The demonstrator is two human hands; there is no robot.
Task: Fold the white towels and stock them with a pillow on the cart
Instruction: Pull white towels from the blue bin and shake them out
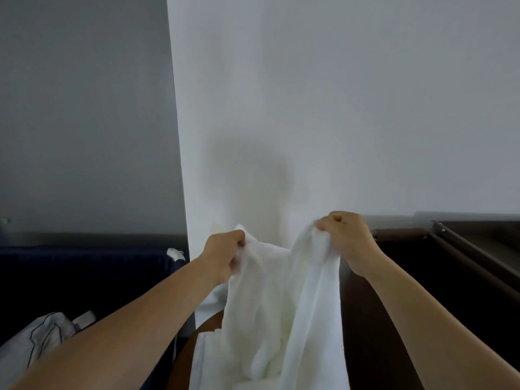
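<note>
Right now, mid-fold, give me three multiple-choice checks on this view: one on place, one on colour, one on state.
1. Where does the right hand grip the white towel?
A. its top edge
B. its bottom hem
C. nowhere

2. What colour is the wall behind the towel?
A. red
B. white
C. green

3. How is the towel?
A. folded flat
B. rolled up
C. held up, hanging

Answers: 1 A, fingers bunch the upper edge; 2 B, plain white surface; 3 C, the left hand also holds the top and the cloth drapes down.
</note>
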